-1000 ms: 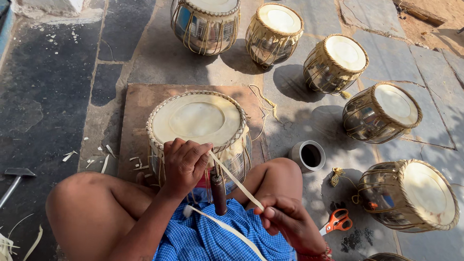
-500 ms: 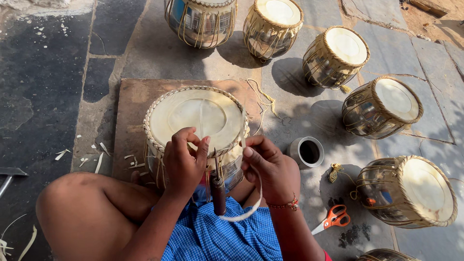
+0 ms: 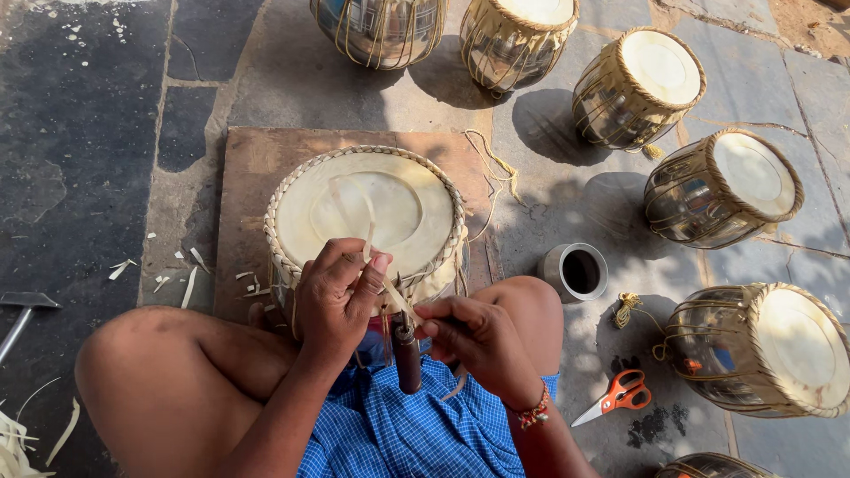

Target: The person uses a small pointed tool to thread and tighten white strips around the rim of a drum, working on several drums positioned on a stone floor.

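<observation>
A hammer (image 3: 25, 305) lies at the far left edge on the dark stone floor (image 3: 80, 159). Pale strap scraps (image 3: 186, 283) are scattered on the floor between the hammer and a wooden board (image 3: 257, 177).

The board lies flat on the floor and carries a drum (image 3: 365, 217). The drum stands upright with its pale skin facing up and a braided rim around the skin. The person sits cross-legged directly behind it, knees to either side, with a blue checked cloth (image 3: 398, 425) across the lap.

The left hand (image 3: 338, 296) is at the near rim of the drum. Its fingers are curled closed and pinch a thin pale strap (image 3: 370, 235) that rises over the skin. The right hand (image 3: 474, 341) is just beside the left hand, nearly touching it. Its fingers are closed around the same strap near a tool with a dark wooden handle (image 3: 407, 358). The handle stands upright between the two hands, its lower end over the blue cloth. Which hand supports the tool cannot be determined.

To the right of the drum, a small metal cup (image 3: 575, 270) stands on the floor near the right knee. Orange-handled scissors (image 3: 615, 397) lie nearer the person, beside the right forearm. Several more drums (image 3: 722, 186) stand in an arc along the top and right side, well apart from the hands.
</observation>
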